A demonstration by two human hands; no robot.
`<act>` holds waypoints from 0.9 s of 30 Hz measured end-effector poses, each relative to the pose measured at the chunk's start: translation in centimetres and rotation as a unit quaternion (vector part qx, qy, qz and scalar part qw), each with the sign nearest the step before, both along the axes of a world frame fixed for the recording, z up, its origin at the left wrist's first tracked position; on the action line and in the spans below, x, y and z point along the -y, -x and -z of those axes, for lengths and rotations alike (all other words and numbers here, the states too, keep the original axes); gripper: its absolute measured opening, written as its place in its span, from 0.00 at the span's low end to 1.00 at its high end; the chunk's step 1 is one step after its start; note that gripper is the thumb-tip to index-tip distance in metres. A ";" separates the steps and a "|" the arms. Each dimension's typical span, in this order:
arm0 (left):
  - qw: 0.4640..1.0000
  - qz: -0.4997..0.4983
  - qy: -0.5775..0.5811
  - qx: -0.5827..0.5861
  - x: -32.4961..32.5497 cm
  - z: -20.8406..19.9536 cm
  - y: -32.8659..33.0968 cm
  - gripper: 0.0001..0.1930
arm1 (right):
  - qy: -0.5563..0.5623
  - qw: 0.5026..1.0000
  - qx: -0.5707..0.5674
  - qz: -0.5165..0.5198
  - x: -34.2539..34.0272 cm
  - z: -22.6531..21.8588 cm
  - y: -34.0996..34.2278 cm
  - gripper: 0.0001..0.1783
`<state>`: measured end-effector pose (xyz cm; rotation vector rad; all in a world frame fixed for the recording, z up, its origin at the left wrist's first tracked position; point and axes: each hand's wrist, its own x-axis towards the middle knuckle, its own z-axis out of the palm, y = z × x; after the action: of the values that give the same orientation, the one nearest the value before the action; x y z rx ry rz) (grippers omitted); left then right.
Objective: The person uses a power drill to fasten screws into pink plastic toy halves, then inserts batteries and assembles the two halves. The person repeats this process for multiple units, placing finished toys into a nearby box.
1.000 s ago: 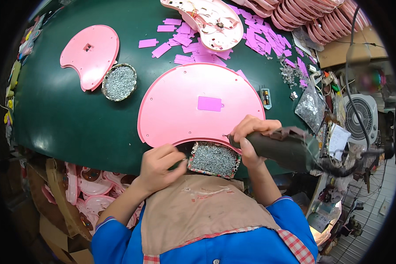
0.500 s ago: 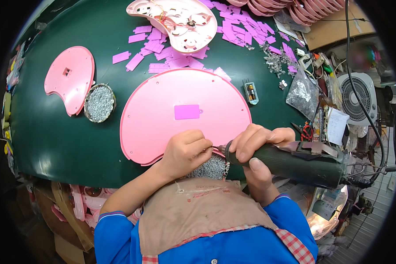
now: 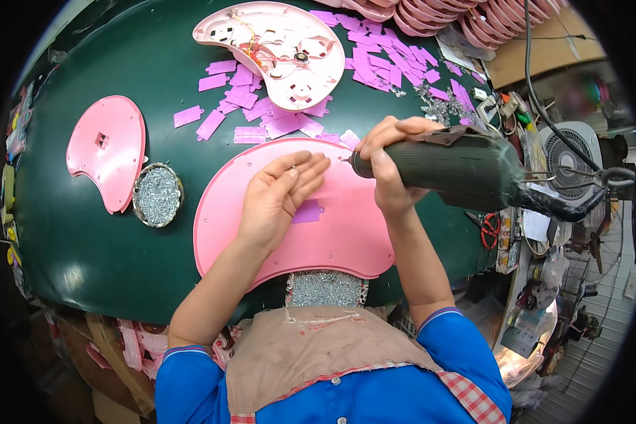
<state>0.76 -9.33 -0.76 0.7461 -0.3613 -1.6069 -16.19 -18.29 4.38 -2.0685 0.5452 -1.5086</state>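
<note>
A pink kidney-shaped plastic panel (image 3: 346,237) lies flat in front of me. A purple rectangular piece (image 3: 308,211) sits at its middle, partly covered by my left hand. My left hand (image 3: 279,194) is over the panel, palm turned up and fingers stretched out; a tiny thing may lie at the fingers, too small to tell. In my right hand (image 3: 396,166) is a dark green electric screwdriver (image 3: 459,169), held level. Its tip points left at the panel's far part, close to my left fingertips. A box of small silvery screws (image 3: 325,288) is between panel and apron.
At left, another pink panel (image 3: 109,148) lies beside a round bowl of screws (image 3: 157,205). Farther back are a pale pink shell with wires (image 3: 290,60) and scattered purple pieces (image 3: 381,60). Red-handled pliers (image 3: 489,230) and a fan (image 3: 571,159) are at right; a cable hangs there.
Both hands have moved from the panel's near edge and screw box to its far part. My left fingers have gone from a pinch to stretched out. The screwdriver has travelled away from me.
</note>
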 end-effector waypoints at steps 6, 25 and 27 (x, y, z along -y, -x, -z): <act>0.989 0.134 -0.010 0.057 -0.3 0.2 -0.6 0.16 | -0.061 0.997 0.051 0.022 0.8 2.5 -0.8 0.26; 0.847 0.026 0.220 0.484 -6.4 -0.6 2.1 0.07 | -0.199 0.954 0.194 -0.109 -10.0 -4.6 3.1 0.28; 0.846 0.027 0.223 0.485 -7.0 -0.8 2.3 0.09 | -0.205 0.950 0.197 -0.130 -10.3 -4.7 3.4 0.28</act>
<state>-1.58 -2.32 0.00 1.1381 -1.4434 -1.0045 -19.57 -7.98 9.07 -1.4149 0.3715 -1.4518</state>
